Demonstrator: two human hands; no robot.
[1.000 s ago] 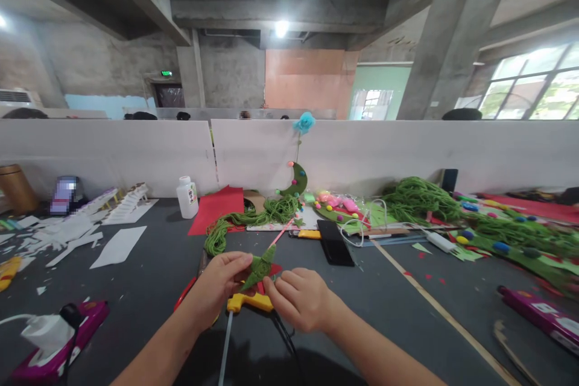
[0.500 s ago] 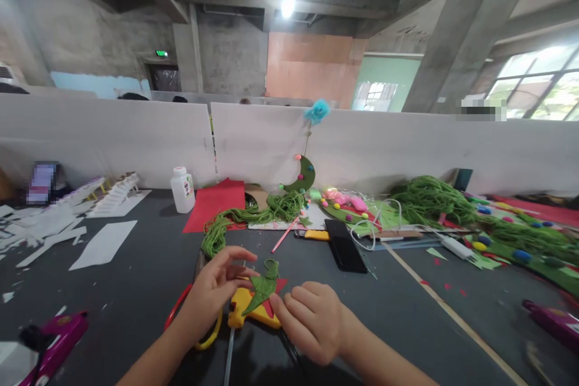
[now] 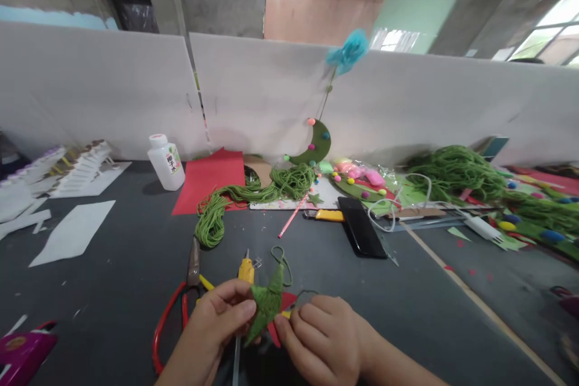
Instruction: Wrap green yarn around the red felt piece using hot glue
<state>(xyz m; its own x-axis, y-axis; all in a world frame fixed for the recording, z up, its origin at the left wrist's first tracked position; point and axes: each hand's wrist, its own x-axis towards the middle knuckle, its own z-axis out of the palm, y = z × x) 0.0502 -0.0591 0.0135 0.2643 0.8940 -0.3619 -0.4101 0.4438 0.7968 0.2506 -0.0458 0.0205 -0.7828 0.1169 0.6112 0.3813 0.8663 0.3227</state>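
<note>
A red star (image 3: pixel 288 300), partly wrapped in green yarn (image 3: pixel 266 304), is held up at the front of the table. My left hand (image 3: pixel 221 322) pinches its left side between thumb and fingers. At its right edge, my right hand (image 3: pixel 323 335) is closed, with a thin yarn strand curving out above the fist; its fingertips are partly hidden. A loop of yarn stands up from the star's top point. Behind and below it lies a yellow glue gun (image 3: pixel 246 269), largely covered by the star and hands. Red-handled scissors (image 3: pixel 169 322) lie beside my left hand.
Beyond my hands lie a green yarn skein (image 3: pixel 210 223), a pink pencil (image 3: pixel 292 220), a yellow cutter (image 3: pixel 329 215) and a black phone (image 3: pixel 362 226). A white bottle (image 3: pixel 166 163) stands at left. A felt moon (image 3: pixel 316 145) leans by the white partition (image 3: pixel 262 96).
My left hand has closed on the star, its fingers having been raised before. The star and both hands are lower in view, and the head view has tilted down.
</note>
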